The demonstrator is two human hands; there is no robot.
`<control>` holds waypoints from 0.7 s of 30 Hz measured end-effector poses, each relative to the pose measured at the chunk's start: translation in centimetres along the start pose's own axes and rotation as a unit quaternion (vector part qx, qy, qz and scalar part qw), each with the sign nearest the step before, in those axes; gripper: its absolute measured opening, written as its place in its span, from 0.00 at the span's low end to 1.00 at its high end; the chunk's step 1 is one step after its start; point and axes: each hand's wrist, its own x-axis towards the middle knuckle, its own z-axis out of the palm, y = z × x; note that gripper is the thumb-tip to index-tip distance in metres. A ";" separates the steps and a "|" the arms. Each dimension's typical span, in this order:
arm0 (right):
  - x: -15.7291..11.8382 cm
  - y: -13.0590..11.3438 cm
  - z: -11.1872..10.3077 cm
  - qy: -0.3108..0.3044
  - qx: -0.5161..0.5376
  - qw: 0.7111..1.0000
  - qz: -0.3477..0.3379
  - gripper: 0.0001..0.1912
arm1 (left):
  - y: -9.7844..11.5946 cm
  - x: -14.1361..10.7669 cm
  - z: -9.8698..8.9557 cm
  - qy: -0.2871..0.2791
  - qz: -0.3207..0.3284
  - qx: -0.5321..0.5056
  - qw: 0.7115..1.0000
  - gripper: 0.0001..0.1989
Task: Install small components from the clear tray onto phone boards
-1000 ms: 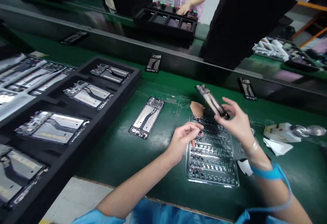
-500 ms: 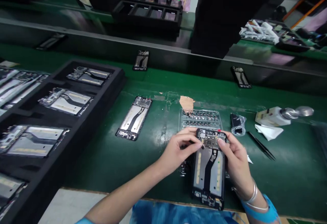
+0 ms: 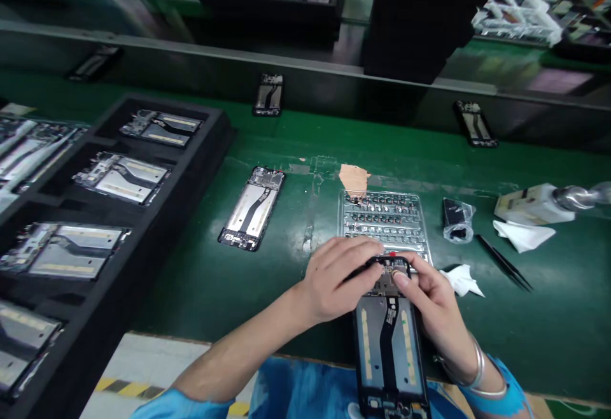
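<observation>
The phone frame (image 3: 389, 349) has slid lower, now just below the clear blister tray (image 3: 384, 218). The left hand (image 3: 337, 279) and right hand (image 3: 429, 304) close over its top end, fingers (image 3: 363, 260) pressed together on it

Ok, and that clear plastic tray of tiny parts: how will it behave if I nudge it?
The clear plastic tray looks thin, so probably light and flexible. Lying flat on the green mat, it would likely slide, and the small parts in its pockets might jolt loose.
</observation>
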 end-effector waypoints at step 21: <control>0.7 0.2 -0.3 0.016 -0.024 0.999 0.016 0.14 | 0.1 0.7 -1.1 -0.172 0.150 0.172 0.958 0.09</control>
